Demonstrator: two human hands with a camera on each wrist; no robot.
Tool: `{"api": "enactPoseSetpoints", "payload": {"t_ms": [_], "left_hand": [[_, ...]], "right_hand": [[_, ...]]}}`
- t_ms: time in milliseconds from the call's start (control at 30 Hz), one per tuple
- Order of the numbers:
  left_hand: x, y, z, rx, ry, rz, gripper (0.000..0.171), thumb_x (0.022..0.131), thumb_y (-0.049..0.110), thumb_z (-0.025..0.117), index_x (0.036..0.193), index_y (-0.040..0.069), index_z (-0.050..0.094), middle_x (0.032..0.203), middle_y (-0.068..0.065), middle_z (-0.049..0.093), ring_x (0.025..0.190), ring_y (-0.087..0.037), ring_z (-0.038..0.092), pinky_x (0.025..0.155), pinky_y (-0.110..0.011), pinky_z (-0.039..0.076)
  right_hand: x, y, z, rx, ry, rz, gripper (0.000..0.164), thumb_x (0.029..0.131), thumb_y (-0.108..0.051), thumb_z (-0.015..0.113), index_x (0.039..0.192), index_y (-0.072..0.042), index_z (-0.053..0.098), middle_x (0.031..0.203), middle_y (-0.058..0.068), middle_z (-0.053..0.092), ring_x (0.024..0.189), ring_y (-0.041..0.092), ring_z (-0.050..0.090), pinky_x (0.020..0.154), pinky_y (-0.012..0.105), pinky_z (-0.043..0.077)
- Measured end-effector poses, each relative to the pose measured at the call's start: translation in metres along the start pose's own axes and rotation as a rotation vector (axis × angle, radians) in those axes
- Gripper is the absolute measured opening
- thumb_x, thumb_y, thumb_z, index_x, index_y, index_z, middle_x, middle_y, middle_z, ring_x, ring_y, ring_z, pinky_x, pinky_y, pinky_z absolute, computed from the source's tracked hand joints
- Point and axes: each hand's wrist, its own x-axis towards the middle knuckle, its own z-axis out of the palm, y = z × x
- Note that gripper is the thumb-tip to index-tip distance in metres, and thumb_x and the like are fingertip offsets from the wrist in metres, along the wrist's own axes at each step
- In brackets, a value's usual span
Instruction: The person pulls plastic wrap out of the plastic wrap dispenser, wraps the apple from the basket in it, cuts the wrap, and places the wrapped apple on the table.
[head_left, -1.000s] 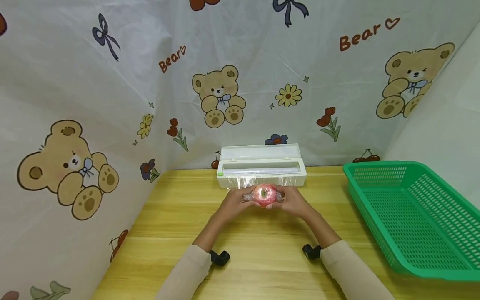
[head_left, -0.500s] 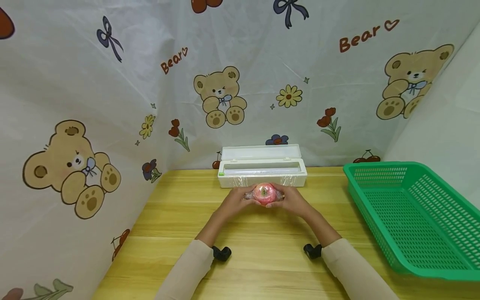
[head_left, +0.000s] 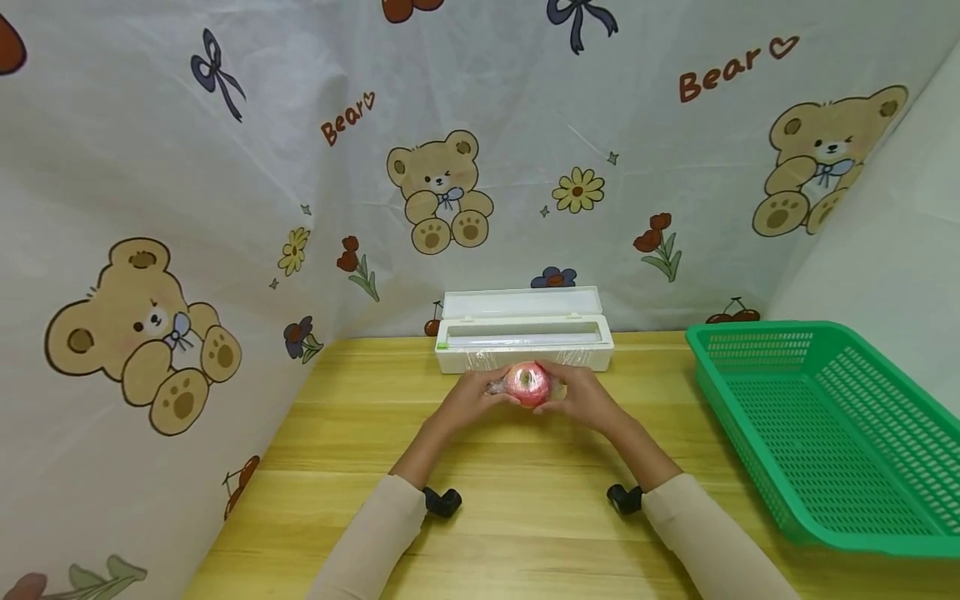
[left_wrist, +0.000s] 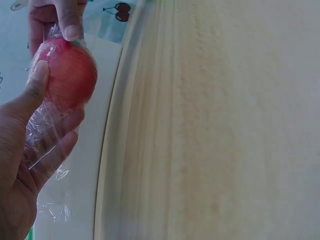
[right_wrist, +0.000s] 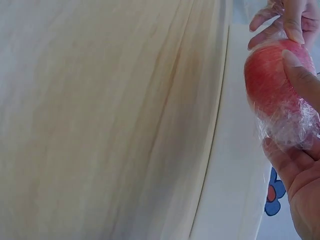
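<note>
Red apple (head_left: 527, 385), wrapped in clear film (right_wrist: 285, 122), held between two hands just on the near side of a white box (head_left: 452, 363), lid raised; cannot tell if fruit touches the surface (head_left: 525, 533). Left hand (head_left: 467, 400): grip pinching the apple's left side, thumb on the fruit. Right hand (head_left: 588, 402): grip pinching the opposite side, thumb likewise. Film bunched at both sides. Green basket (head_left: 750, 454) well apart, to the right.
</note>
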Motion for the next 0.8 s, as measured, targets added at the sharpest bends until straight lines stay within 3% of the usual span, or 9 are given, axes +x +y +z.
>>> {"api": "enactPoseSetpoints", "payload": {"t_ms": [167, 367, 467, 633, 700, 800], "left_hand": [[0.001, -0.004, 0.003, -0.008, 0.009, -0.007, 0.065, 0.089, 0.035, 0.077, 0.143, 0.004, 0.057, 0.138, -0.011, 0.062, 0.125, -0.024, 0.061, 0.102, -0.034, 0.052], [-0.003, -0.009, 0.011, -0.072, 0.037, -0.021, 0.066, 0.089, 0.036, 0.078, 0.144, 0.006, 0.056, 0.139, -0.009, 0.062, 0.124, -0.022, 0.062, 0.089, -0.023, 0.056], [-0.006, -0.008, 0.014, -0.090, 0.068, 0.007, 0.064, 0.087, 0.033, 0.080, 0.141, 0.006, 0.060, 0.136, -0.010, 0.064, 0.123, -0.023, 0.063, 0.084, -0.020, 0.057], [-0.010, -0.004, 0.014, 0.029, 0.194, 0.082, 0.059, 0.079, 0.034, 0.086, 0.130, 0.009, 0.070, 0.129, -0.007, 0.069, 0.120, -0.023, 0.064, 0.094, -0.027, 0.055], [-0.009, -0.002, 0.012, 0.033, 0.228, 0.114, 0.059, 0.077, 0.032, 0.088, 0.128, 0.009, 0.071, 0.129, -0.007, 0.069, 0.120, -0.022, 0.064, 0.101, -0.031, 0.052], [-0.007, 0.000, 0.011, -0.037, 0.223, 0.147, 0.057, 0.078, 0.024, 0.088, 0.130, 0.007, 0.069, 0.131, -0.007, 0.068, 0.123, -0.022, 0.063, 0.105, -0.032, 0.049]], "right_hand": [[0.003, 0.003, 0.001, -0.030, 0.017, 0.011, 0.080, 0.068, -0.022, 0.096, 0.136, 0.003, 0.062, 0.128, 0.018, 0.068, 0.115, 0.034, 0.066, 0.094, 0.050, 0.056], [0.003, 0.003, 0.000, -0.044, -0.001, 0.019, 0.078, 0.069, -0.023, 0.095, 0.136, 0.002, 0.063, 0.123, 0.018, 0.070, 0.099, 0.024, 0.068, 0.087, 0.044, 0.058], [0.000, 0.001, 0.000, -0.043, -0.009, 0.026, 0.078, 0.069, -0.022, 0.095, 0.136, 0.001, 0.063, 0.123, 0.018, 0.070, 0.098, 0.023, 0.067, 0.089, 0.044, 0.058], [-0.003, 0.001, 0.002, -0.042, 0.011, 0.018, 0.077, 0.067, -0.022, 0.097, 0.134, 0.000, 0.065, 0.122, 0.016, 0.071, 0.108, 0.029, 0.068, 0.093, 0.047, 0.057], [-0.002, 0.001, 0.001, -0.040, 0.026, 0.008, 0.077, 0.066, -0.022, 0.097, 0.133, 0.001, 0.065, 0.122, 0.016, 0.071, 0.110, 0.030, 0.068, 0.093, 0.048, 0.057], [0.000, 0.002, -0.001, -0.033, 0.040, 0.001, 0.077, 0.065, -0.021, 0.098, 0.132, 0.000, 0.067, 0.121, 0.015, 0.072, 0.108, 0.028, 0.068, 0.092, 0.047, 0.057]]}}
